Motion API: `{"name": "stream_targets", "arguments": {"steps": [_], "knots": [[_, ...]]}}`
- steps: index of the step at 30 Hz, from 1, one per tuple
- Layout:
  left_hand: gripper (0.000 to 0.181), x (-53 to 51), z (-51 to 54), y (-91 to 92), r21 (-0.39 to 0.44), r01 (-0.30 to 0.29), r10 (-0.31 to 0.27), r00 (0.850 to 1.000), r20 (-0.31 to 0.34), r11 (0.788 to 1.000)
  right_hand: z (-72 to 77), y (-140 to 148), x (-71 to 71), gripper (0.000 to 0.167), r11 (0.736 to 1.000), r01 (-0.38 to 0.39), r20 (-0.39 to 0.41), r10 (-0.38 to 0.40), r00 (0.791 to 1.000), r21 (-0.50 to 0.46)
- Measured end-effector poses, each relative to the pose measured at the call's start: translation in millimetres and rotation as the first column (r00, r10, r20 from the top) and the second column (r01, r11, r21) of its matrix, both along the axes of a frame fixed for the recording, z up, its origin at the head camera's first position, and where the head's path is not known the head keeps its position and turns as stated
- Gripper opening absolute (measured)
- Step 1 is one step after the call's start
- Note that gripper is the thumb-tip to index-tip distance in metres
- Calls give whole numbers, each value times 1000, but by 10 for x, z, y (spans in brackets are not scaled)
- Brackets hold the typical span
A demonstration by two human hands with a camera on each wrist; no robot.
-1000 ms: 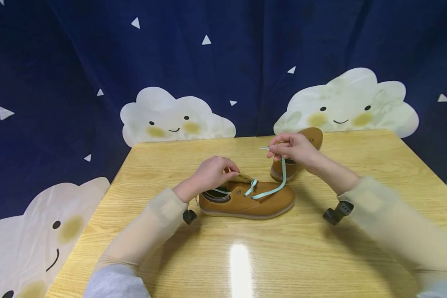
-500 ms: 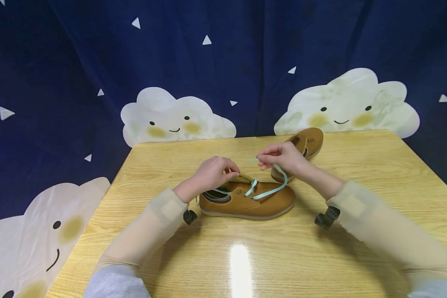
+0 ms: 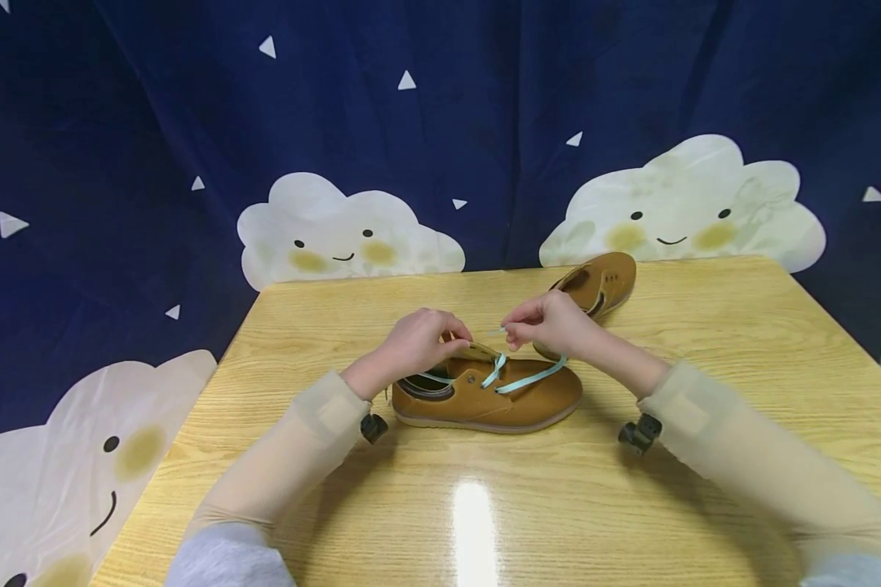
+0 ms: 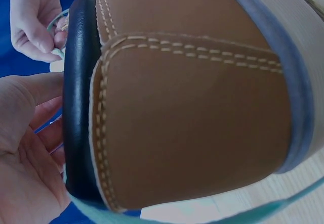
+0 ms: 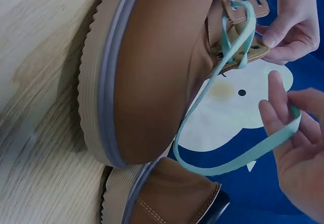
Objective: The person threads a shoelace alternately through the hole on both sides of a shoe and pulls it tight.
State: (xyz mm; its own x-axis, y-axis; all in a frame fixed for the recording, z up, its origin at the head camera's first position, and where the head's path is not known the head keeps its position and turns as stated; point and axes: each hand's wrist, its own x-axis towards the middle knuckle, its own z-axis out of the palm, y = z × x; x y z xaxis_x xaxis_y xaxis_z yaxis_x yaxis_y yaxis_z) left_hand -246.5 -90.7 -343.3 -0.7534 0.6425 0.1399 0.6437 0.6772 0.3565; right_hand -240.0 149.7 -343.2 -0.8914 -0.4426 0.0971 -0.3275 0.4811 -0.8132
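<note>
Right hand [image 3: 549, 324]: lower and closer to the left hand than a second ago; thumb and fingers curl in a tight pinch on the mint lace [image 3: 532, 378], close to its end.
Left hand [image 3: 429, 338]: in the same place as then, thumb and fingers pinching the far flap [image 3: 479, 350].
Laced shoe [image 3: 514, 409]: upright on the bench [image 3: 382, 514], below both hands, toe toward the right hand's side.
Lace tip [image 3: 497, 331]: out past the right hand's fingertips, apart from the far flap (which eyelet it faces cannot be told).
Threaded so far: lace already crosses between the flaps toward the toe end.
Left to thread: one near-side eyelet [image 3: 472, 377] looks bare, so lacing seems partway.
Other shoe [image 3: 609, 281]: behind the right hand; its visible eyelets look bare, probably unstarted.
</note>
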Motion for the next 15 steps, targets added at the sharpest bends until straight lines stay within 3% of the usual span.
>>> {"name": "stream_targets", "arguments": {"steps": [6, 15], "knots": [[10, -5, 6, 5, 4, 8, -8, 1000, -1, 1000, -28, -1, -1, 13, 998, -32, -120, 39, 992, 57], [10, -3, 12, 9, -12, 9, -9, 1000, 0, 1000, -18, 8, -28, 9, 997, -29, -139, 38, 990, 65]]}}
